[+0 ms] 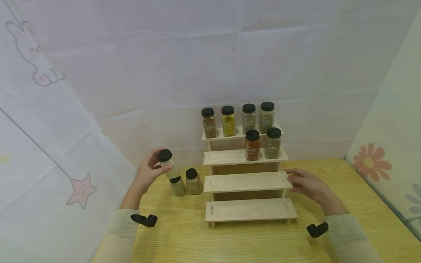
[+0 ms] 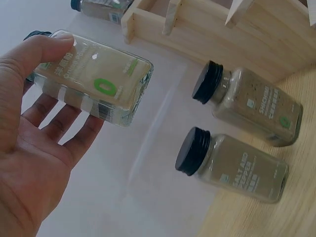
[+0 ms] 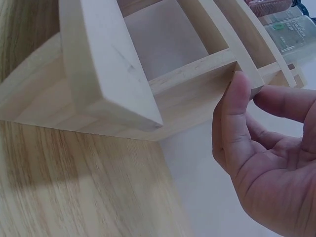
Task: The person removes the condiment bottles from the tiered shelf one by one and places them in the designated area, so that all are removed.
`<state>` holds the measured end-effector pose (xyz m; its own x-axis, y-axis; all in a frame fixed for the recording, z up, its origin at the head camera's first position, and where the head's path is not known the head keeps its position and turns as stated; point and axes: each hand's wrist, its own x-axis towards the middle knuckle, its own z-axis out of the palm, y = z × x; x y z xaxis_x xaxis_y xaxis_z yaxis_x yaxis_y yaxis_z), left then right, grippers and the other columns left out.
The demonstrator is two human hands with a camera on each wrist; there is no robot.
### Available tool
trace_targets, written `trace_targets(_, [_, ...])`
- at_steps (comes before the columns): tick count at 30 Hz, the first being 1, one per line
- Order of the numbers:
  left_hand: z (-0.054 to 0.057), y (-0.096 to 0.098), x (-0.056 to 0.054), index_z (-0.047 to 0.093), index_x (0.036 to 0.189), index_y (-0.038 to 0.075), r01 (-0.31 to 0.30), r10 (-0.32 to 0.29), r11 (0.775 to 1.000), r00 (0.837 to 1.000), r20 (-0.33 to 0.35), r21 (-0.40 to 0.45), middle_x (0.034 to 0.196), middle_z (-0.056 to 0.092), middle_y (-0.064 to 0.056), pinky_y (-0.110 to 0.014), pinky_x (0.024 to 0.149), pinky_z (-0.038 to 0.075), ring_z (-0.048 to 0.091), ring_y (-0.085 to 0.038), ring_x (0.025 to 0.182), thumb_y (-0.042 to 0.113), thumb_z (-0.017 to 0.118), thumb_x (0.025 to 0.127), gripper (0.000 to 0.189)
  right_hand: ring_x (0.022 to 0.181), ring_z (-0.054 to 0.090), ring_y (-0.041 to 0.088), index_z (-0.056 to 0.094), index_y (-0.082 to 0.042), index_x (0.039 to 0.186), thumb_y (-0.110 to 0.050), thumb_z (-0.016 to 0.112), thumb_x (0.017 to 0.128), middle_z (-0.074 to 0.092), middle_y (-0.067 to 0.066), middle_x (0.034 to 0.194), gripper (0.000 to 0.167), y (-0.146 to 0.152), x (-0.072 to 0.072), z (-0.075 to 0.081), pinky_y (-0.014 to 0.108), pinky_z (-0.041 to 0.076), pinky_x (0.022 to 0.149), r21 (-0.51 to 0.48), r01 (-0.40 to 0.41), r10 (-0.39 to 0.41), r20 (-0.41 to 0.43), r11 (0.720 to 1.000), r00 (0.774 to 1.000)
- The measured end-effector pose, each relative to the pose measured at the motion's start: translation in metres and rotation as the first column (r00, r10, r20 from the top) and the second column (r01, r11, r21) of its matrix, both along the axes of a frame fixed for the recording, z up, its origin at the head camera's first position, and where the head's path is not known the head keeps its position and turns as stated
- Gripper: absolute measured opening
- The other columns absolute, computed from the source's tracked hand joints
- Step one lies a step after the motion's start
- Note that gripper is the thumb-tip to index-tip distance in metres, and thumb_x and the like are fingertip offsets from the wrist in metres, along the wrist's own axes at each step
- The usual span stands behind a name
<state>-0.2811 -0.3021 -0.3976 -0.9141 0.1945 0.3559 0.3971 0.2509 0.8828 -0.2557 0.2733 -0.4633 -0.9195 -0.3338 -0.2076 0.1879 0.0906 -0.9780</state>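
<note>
My left hand [image 1: 149, 171] grips a glass spice jar [image 2: 94, 76] with a black lid and pale powder, fingers and thumb around its upper part. In the head view this jar overlaps one of two spice jars standing on the table, a salt and pepper jar [image 2: 242, 168]; a shichimi jar [image 2: 261, 106] stands beside that one. At the right side of the four-step wooden display rack [image 1: 246, 182], my right hand [image 1: 307, 184] pinches the end of the second step from the bottom between thumb and fingers. Both lower steps are bare.
On the rack's top step stand several spice jars, among them a yellow one [image 1: 228, 122]. A red spice jar [image 1: 252, 146] and a greenish one [image 1: 273, 144] stand on the step below, toward the right. A pale cloth [image 1: 164, 73] hangs behind the wooden table [image 1: 184, 237].
</note>
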Motion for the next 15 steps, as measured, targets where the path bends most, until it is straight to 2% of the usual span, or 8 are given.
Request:
trace_targets(5, [-0.001, -0.012, 0.005, 0.046, 0.149, 0.018, -0.014, 0.015, 0.999, 1.0, 0.015, -0.029, 0.134, 0.058, 0.006, -0.022, 0.089, 0.05, 0.057, -0.008, 0.121, 0.008, 0.078, 0.09, 0.068, 0.082, 0.049, 0.012, 0.018, 0.007, 0.157, -0.019, 0.056, 0.106, 0.041, 0.005, 0.102, 0.068, 0.0, -0.001, 0.003, 0.033, 0.057, 0.087, 0.003, -0.007, 0.007, 0.001, 1.0, 1.0])
trace_targets(12, [-0.005, -0.028, 0.008, 0.045, 0.149, 0.017, -0.005, 0.005, 0.999, 1.0, 0.018, -0.047, 0.132, 0.06, 0.008, -0.02, 0.09, 0.05, 0.058, -0.006, 0.12, 0.006, 0.077, 0.091, 0.068, 0.087, 0.054, 0.012, 0.019, 0.008, 0.156, -0.016, 0.055, 0.106, 0.044, 0.007, 0.108, 0.067, -0.001, -0.001, 0.004, 0.033, 0.057, 0.087, 0.004, -0.002, 0.002, -0.002, 1.0, 1.0])
trace_targets(15, [-0.006, -0.034, 0.009, 0.046, 0.148, 0.018, -0.001, 0.004, 0.998, 0.999, 0.04, -0.056, 0.132, 0.06, 0.009, -0.021, 0.089, 0.051, 0.058, -0.006, 0.119, 0.006, 0.077, 0.09, 0.067, 0.088, 0.054, 0.012, 0.018, 0.008, 0.157, -0.016, 0.055, 0.106, 0.044, 0.008, 0.111, 0.067, -0.001, 0.0, 0.003, 0.034, 0.057, 0.089, 0.003, -0.003, 0.003, -0.003, 1.0, 1.0])
